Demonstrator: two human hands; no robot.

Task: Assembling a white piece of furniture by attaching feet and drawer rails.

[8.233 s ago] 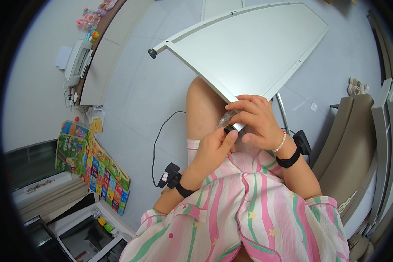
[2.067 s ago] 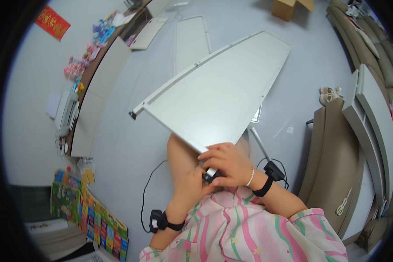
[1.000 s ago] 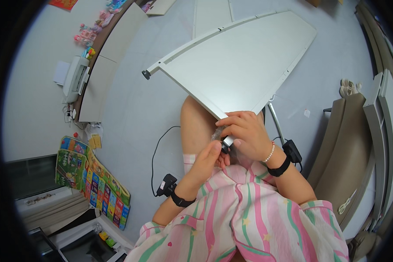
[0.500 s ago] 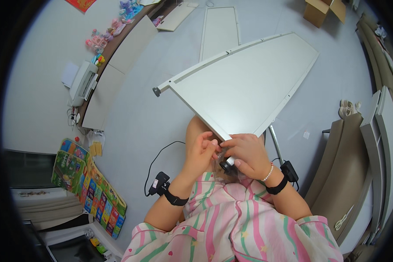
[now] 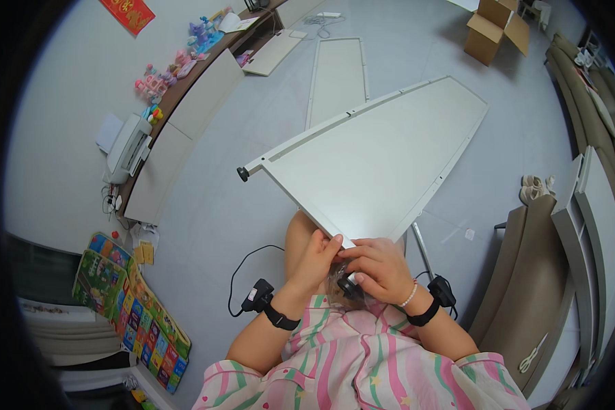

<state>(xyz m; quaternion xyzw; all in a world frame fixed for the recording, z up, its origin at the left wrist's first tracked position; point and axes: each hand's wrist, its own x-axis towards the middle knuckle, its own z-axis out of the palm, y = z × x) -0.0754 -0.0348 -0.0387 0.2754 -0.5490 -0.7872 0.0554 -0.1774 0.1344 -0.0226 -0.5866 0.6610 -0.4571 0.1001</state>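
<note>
A large white framed panel (image 5: 383, 157) slants across my knees, its near corner between my hands. My left hand (image 5: 313, 263) is closed at the panel's near edge, thumb lying along the frame. Curled over the same corner is my right hand (image 5: 379, 270), its fingertips close to the left thumb. Below the right fingers, a black round foot (image 5: 349, 285) sticks out at the corner. Another black foot (image 5: 242, 174) shows at the panel's left corner. Clear plastic film (image 5: 336, 279) lies in my lap under the hands. Any small part between the fingertips is hidden.
A second white panel (image 5: 336, 78) lies on the floor ahead. A metal bar (image 5: 423, 251) rests beside my right knee. At right, tall white boards (image 5: 598, 232) lean by a sofa (image 5: 519, 266) with scissors (image 5: 532, 353) on it. An open cardboard box (image 5: 488, 37) stands far right.
The view has tilted, so everything ahead appears lower. My left fingers, raised and apart before, have come down against the panel's edge. The right hand stays at the corner.
</note>
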